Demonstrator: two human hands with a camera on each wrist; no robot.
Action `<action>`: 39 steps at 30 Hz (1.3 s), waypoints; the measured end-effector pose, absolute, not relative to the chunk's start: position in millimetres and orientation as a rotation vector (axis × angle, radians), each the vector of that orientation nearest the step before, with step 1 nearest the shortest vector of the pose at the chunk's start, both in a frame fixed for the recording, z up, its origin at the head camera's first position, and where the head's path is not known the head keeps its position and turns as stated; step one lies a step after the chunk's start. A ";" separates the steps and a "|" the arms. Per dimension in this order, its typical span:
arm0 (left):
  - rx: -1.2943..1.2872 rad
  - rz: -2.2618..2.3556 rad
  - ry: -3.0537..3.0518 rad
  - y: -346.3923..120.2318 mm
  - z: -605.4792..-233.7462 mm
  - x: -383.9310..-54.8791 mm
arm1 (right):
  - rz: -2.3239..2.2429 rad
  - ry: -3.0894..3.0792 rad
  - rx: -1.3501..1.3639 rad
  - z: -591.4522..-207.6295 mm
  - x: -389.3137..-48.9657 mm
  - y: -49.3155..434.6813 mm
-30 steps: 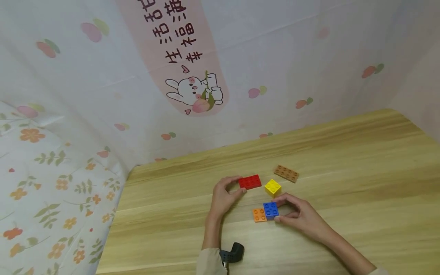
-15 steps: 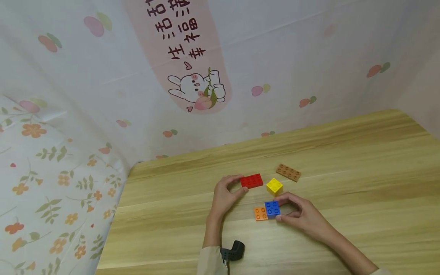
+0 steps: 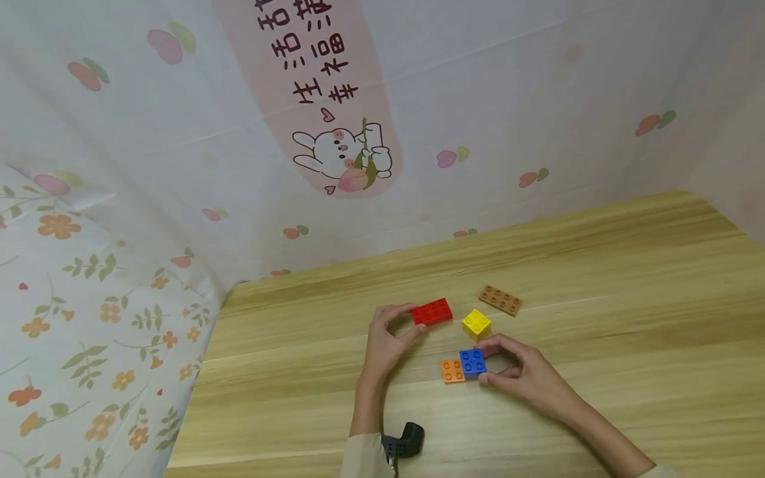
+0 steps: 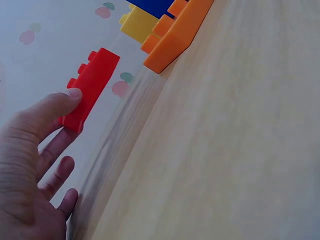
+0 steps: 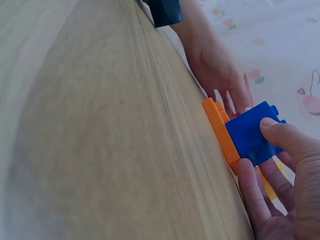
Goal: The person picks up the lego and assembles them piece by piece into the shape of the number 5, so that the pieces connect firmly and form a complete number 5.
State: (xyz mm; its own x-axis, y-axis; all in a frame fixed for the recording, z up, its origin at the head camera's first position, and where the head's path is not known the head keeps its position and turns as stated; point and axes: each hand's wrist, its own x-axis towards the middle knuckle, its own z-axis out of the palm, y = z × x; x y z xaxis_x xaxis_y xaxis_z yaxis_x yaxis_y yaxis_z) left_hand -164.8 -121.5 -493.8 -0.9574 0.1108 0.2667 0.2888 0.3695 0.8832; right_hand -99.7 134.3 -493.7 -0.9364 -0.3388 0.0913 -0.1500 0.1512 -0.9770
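In the head view my left hand (image 3: 382, 342) pinches a flat red building brick (image 3: 433, 312) between thumb and fingers. The left wrist view shows that red brick (image 4: 91, 92) tilted, seemingly just off the table. My right hand (image 3: 526, 372) grips a square blue brick (image 3: 473, 363), thumb on one side and fingers on the other. The blue brick sits on the right end of a flat orange brick (image 3: 452, 372); two by two orange studs stay uncovered at the left. Seen from the right wrist, the orange brick (image 5: 221, 132) lies on the table under the blue one.
A yellow brick (image 3: 476, 324) stands just behind the blue brick. Farther back lies a thin brown brick plate (image 3: 501, 300). A black wrist-camera mount (image 3: 405, 439) sticks out beside the left wrist. Patterned cloth (image 3: 478, 119) hangs behind the wooden table (image 3: 287, 372).
My left hand with the red brick has shifted slightly left and up in the last half second. My right hand and the blue brick stay in place.
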 end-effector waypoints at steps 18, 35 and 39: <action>-0.350 -1.777 -2.455 -112.1 -441.7 -129.5 | -1.899 2.266 -0.506 -494.4 -98.7 135.7; -0.553 -1.703 -2.492 -110.2 -424.7 -113.1 | -1.988 2.273 -0.563 -490.5 -98.9 133.7; -0.582 -1.707 -2.467 -110.2 -425.1 -109.9 | -2.064 2.190 -0.585 -492.5 -99.8 134.0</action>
State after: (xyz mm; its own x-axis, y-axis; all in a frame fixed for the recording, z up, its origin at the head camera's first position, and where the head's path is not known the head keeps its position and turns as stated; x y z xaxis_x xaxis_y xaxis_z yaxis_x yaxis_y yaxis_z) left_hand -109.9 -110.2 -425.1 -0.9238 0.2592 0.2817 0.3550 0.3047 0.8838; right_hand -99.8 134.0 -492.5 -0.9244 -0.3232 0.2025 -0.2213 0.0221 -0.9750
